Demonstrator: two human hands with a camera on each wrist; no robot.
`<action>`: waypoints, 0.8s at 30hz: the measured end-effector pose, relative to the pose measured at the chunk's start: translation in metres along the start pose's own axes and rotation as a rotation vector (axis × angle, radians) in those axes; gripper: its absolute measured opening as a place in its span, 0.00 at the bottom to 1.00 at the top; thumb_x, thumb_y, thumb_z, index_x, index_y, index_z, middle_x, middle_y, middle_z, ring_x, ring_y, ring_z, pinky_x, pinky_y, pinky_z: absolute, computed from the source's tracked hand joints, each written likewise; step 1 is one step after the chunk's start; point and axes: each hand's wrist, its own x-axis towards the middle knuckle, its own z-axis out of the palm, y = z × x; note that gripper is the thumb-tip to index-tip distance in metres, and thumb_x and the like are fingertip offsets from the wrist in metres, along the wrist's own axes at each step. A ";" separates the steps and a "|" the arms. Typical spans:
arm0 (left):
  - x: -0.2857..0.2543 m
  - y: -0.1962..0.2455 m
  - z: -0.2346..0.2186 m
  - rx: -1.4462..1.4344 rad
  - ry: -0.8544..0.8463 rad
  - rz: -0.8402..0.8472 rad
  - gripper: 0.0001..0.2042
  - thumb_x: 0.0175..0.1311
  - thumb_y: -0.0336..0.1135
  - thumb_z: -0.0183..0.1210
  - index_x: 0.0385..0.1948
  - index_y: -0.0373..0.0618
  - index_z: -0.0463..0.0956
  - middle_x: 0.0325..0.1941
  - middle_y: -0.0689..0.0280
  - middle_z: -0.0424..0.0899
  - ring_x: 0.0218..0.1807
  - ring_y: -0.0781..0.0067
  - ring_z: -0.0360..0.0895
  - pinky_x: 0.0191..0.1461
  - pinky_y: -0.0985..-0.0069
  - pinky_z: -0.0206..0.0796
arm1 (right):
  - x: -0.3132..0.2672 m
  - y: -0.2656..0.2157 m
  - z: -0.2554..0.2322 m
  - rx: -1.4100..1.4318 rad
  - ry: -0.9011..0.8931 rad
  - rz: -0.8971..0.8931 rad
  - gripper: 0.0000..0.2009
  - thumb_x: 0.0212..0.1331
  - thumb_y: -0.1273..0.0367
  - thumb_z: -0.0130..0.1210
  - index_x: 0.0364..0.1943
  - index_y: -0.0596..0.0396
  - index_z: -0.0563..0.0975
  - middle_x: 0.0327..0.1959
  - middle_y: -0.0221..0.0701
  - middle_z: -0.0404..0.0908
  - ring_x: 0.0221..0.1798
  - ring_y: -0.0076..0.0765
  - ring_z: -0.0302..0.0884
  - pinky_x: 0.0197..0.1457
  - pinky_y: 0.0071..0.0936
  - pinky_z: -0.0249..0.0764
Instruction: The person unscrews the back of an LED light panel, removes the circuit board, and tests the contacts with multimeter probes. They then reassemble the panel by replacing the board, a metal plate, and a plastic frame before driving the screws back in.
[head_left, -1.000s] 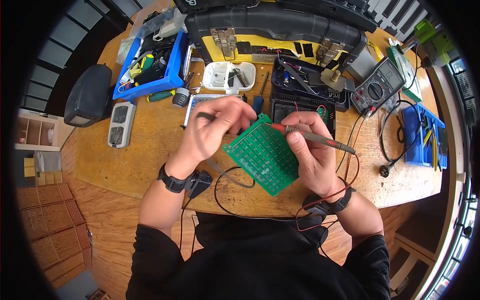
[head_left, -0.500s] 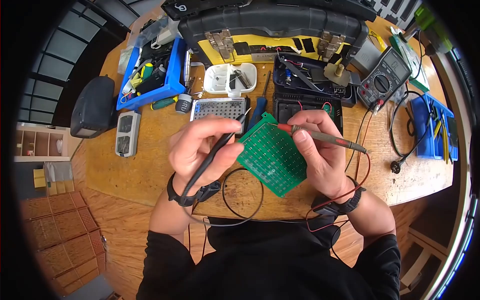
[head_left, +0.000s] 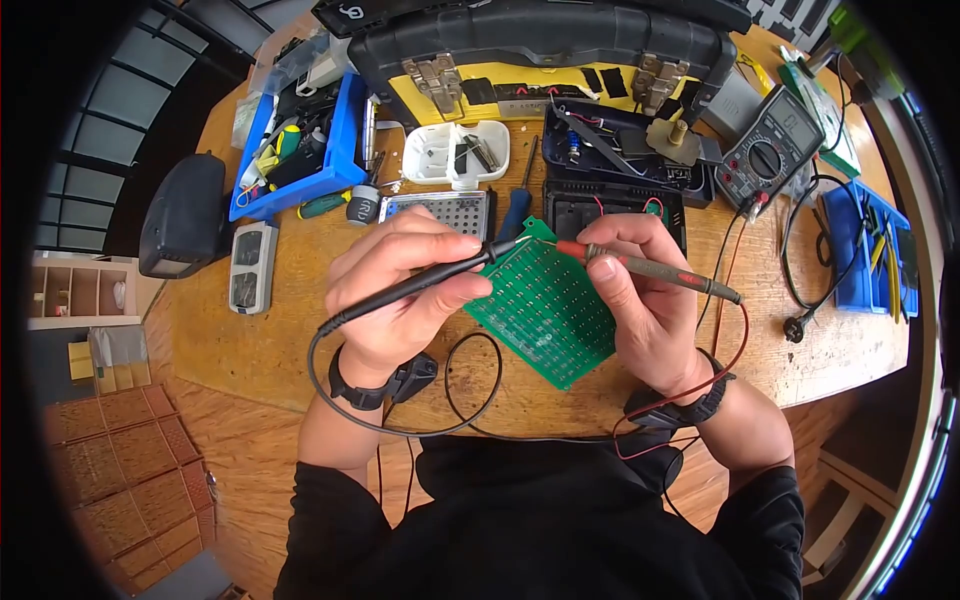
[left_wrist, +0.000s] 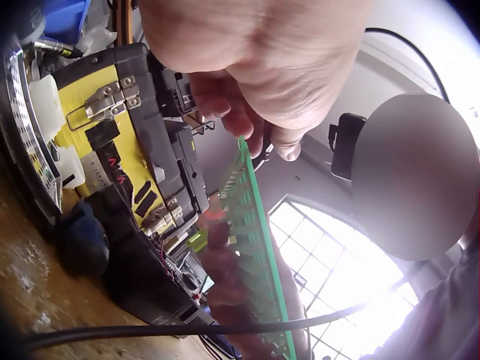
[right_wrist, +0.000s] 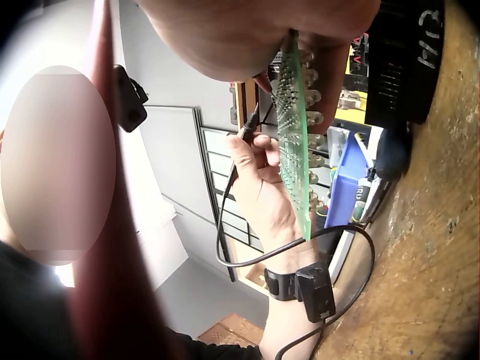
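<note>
My left hand [head_left: 380, 300] pinches a black multimeter probe [head_left: 425, 279], its metal tip right at the top corner of a green circuit board [head_left: 552, 325]. With my right hand [head_left: 645, 320] I grip the board by its right side and also hold a red multimeter probe [head_left: 665, 274] between thumb and fingers. The red probe's tip points at the same corner, close to the black one. Rows of solder points cover the board's upward face. Clear, round-headed parts [right_wrist: 313, 97] stick out underneath in the right wrist view. The board is tilted above the table.
A multimeter [head_left: 765, 155] stands back right, with probe leads running from it. Behind the hands lie an opened black case [head_left: 610, 210], a blue-handled screwdriver [head_left: 517, 210] and a white compartment box [head_left: 430, 155]. A yellow-black toolbox [head_left: 540, 80] and blue bins [head_left: 345, 150] stand farther off.
My left hand has turned and brought the black probe from pointing upward down to the board's top corner. My right hand keeps its hold on the board and red probe.
</note>
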 end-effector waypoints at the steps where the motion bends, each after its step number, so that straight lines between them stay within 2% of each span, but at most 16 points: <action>1: 0.000 0.001 0.001 -0.028 0.003 -0.027 0.18 0.60 0.34 0.82 0.45 0.33 0.87 0.35 0.57 0.91 0.34 0.64 0.87 0.38 0.71 0.76 | 0.000 0.000 0.000 -0.003 -0.004 -0.003 0.12 0.81 0.71 0.60 0.59 0.64 0.77 0.51 0.33 0.85 0.57 0.23 0.84 0.57 0.22 0.79; 12: 0.000 0.002 0.006 0.000 -0.021 -0.057 0.15 0.63 0.33 0.80 0.43 0.35 0.86 0.34 0.58 0.90 0.33 0.66 0.86 0.37 0.74 0.74 | 0.000 -0.004 0.000 -0.048 -0.002 0.007 0.12 0.80 0.72 0.61 0.59 0.64 0.77 0.52 0.34 0.85 0.56 0.23 0.84 0.57 0.22 0.79; 14: -0.002 0.005 0.005 0.036 -0.049 -0.127 0.16 0.65 0.35 0.79 0.44 0.34 0.85 0.35 0.59 0.88 0.36 0.67 0.83 0.44 0.70 0.72 | 0.000 -0.006 0.000 -0.067 -0.006 0.015 0.12 0.80 0.72 0.61 0.59 0.64 0.77 0.52 0.34 0.85 0.56 0.23 0.84 0.57 0.22 0.79; 18: -0.001 0.005 0.007 0.052 -0.051 -0.134 0.16 0.65 0.35 0.79 0.43 0.34 0.85 0.35 0.59 0.88 0.36 0.66 0.83 0.44 0.70 0.72 | 0.000 -0.003 0.000 -0.065 0.002 0.003 0.11 0.80 0.72 0.61 0.58 0.64 0.77 0.51 0.34 0.86 0.55 0.22 0.84 0.56 0.22 0.80; 20: 0.001 0.002 0.008 0.039 -0.029 -0.065 0.14 0.62 0.32 0.80 0.42 0.36 0.87 0.34 0.58 0.90 0.33 0.66 0.86 0.36 0.73 0.74 | 0.000 -0.003 0.000 -0.055 0.000 0.003 0.11 0.80 0.72 0.61 0.58 0.64 0.77 0.51 0.34 0.86 0.55 0.22 0.85 0.56 0.22 0.80; 24: 0.003 0.001 0.008 0.050 -0.039 -0.046 0.14 0.62 0.32 0.80 0.42 0.35 0.87 0.34 0.58 0.90 0.33 0.65 0.86 0.36 0.73 0.74 | 0.001 -0.003 0.000 -0.075 -0.005 0.000 0.11 0.80 0.72 0.62 0.58 0.64 0.78 0.51 0.35 0.86 0.55 0.23 0.85 0.56 0.22 0.80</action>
